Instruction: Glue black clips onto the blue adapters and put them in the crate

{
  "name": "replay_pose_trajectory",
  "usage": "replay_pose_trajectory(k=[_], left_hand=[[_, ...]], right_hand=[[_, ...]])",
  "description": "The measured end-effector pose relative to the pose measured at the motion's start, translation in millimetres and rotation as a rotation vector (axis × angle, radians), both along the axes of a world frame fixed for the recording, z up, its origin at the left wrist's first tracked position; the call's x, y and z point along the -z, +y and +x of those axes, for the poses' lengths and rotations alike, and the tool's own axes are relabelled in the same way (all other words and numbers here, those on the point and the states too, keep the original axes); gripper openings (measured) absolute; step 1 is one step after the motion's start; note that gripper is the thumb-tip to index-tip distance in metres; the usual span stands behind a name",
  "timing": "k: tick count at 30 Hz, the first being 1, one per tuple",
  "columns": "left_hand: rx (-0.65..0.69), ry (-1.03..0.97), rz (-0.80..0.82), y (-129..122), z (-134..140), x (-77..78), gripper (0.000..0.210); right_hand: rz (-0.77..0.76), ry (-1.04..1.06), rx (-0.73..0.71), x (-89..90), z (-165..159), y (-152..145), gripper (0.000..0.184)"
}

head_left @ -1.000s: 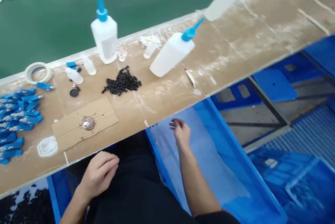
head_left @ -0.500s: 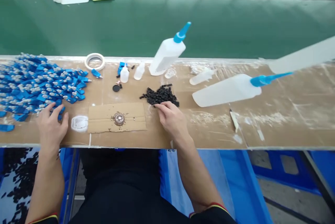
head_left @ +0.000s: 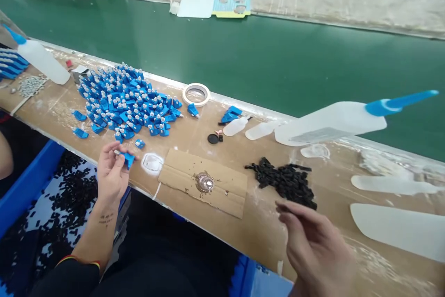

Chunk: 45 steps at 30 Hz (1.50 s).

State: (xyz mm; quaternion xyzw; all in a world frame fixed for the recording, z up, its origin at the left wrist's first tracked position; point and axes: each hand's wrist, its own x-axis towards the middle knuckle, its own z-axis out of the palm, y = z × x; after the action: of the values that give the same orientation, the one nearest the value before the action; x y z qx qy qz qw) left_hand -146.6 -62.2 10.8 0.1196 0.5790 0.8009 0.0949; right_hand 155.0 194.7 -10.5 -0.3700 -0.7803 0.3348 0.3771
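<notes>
Fingers (head_left: 119, 160) of the left hand (head_left: 113, 179) pinched on one blue piece (head_left: 128, 160), thumb on the near side; piece is up over the near edge of the bench (head_left: 260, 227), just left of a white patch (head_left: 152, 163). Right hand (head_left: 320, 246) is over the bench at the near side of a heap of black pieces (head_left: 285, 181), thumb and index close together, narrow gap; hand a bit blurred, can't tell if a black piece is between the tips. Single loose blue part (head_left: 139, 143) lies just beyond the left fingertips, main pile of blue parts (head_left: 128, 102) behind that, pale tips showing on many. Between the hands: cardboard strip (head_left: 177, 165) with a glossy brown puddle (head_left: 204, 182) near its middle, spatter around it. Behind the strip: tape roll (head_left: 185, 95) lying flat, black round cap (head_left: 212, 139), two small white bottles (head_left: 235, 126). Large white bottle (head_left: 320, 123) with blue nozzle is beyond the black heap, appears tilted in this view. Blue bin (head_left: 26, 188) below the bench at lower left, black bits scattered inside. Green belt (head_left: 243, 56) runs along the far side. Another person's arm (head_left: 5, 153) at the left edge.
</notes>
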Motion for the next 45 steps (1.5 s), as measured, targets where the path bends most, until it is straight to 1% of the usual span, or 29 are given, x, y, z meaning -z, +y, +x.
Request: replay_pose_trajectory(k=[1,2,3,4,5,6,7,8,9,12,15,18,20,21,23,24,25,26,28,30,32,34,35,38,39,42,43,45], left_hand=[[0.077,-0.095,0.085,3,13,-4.2,0.029],[0.192,-0.174,0.144,6,27,-7.2,0.026],[0.341,-0.235,0.176,11,41,-8.8,0.022],[0.51,-0.275,0.174,15,55,-9.0,0.019],[0.679,-0.28,0.128,20,69,-7.9,0.02],[0.833,-0.268,0.035,25,82,-6.1,0.026],[0.941,-0.25,-0.042,29,92,-4.1,0.033],[1.007,-0.238,-0.098,33,101,-2.3,0.038],[1.045,-0.228,-0.14,36,107,-1.2,0.042],[1.059,-0.205,-0.191,43,113,-3.3,0.041],[1.031,-0.145,-0.252,44,106,-10.7,0.036],[0.923,0.079,-0.381,43,98,-16.8,0.032],[0.865,0.248,-0.467,42,95,-17.6,0.027],[0.858,0.296,-0.488,41,94,-16.8,0.025],[0.857,0.291,-0.477,40,93,-12.8,0.021],[0.852,0.238,-0.457,40,94,-10.0,0.017],[0.84,0.141,-0.422,40,94,-6.9,0.013],[0.819,0.003,-0.366,41,93,-3.7,0.011],[0.762,-0.35,-0.212,41,91,1.6,0.027],[0.749,-0.667,-0.05,41,86,5.1,0.04],[0.804,-0.856,0.048,40,81,7.1,0.042],[0.847,-0.938,0.082,38,77,8.7,0.036],[0.845,-0.955,0.085,38,76,9.4,0.033],[0.758,-0.985,0.04,38,79,9.6,0.021],[0.716,-1.0,0.02,39,80,8.6,0.022],[0.606,-1.055,0.001,39,85,3.2,0.028],[0.598,-1.06,0.021,38,86,1.3,0.027],[0.633,-1.027,0.073,34,88,-1.4,0.029]], right_hand=[[-0.052,0.144,-0.012,-5.3,-3,-15,0.01],[-0.076,0.273,-0.048,-9.8,-7,-30,0.015],[-0.075,0.368,-0.111,-13.5,-13,-44,0.02],[-0.047,0.425,-0.19,-16.4,-21,-58,0.024],[-0.001,0.453,-0.266,-18.6,-29,-69,0.027],[0.051,0.46,-0.33,-20.1,-37,-79,0.028],[0.102,0.459,-0.369,-21.2,-45,-87,0.027],[0.144,0.45,-0.384,-21.7,-53,-93,0.027],[0.176,0.437,-0.385,-21.9,-59,-97,0.028],[0.249,0.39,-0.402,-18.6,-67,-104,0.033],[0.303,0.348,-0.416,-9.9,-63,-106,0.041],[0.355,0.308,-0.404,-1.9,-58,-106,0.045],[0.38,0.269,-0.452,-1.0,-56,-104,0.044],[0.386,0.25,-0.49,-1.9,-57,-102,0.042],[0.376,0.233,-0.527,-5.7,-58,-94,0.038],[0.356,0.226,-0.523,-7.8,-58,-89,0.036],[0.333,0.213,-0.503,-9.9,-59,-84,0.035],[0.317,0.192,-0.471,-11.6,-60,-77,0.033],[0.319,0.111,-0.416,-13.7,-61,-63,0.029],[0.363,-0.004,-0.421,-14.1,-63,-50,0.022],[0.407,-0.125,-0.467,-13.5,-66,-40,0.016],[0.455,-0.223,-0.521,-12.6,-69,-34,0.015],[0.478,-0.26,-0.541,-12.3,-70,-33,0.016],[0.508,-0.341,-0.58,-13.3,-72,-30,0.018],[0.502,-0.357,-0.591,-14.4,-72,-30,0.018],[0.446,-0.336,-0.589,-19.2,-69,-29,0.017],[0.419,-0.308,-0.57,-20.8,-68,-29,0.016],[0.373,-0.256,-0.528,-22.6,-67,-30,0.014]])
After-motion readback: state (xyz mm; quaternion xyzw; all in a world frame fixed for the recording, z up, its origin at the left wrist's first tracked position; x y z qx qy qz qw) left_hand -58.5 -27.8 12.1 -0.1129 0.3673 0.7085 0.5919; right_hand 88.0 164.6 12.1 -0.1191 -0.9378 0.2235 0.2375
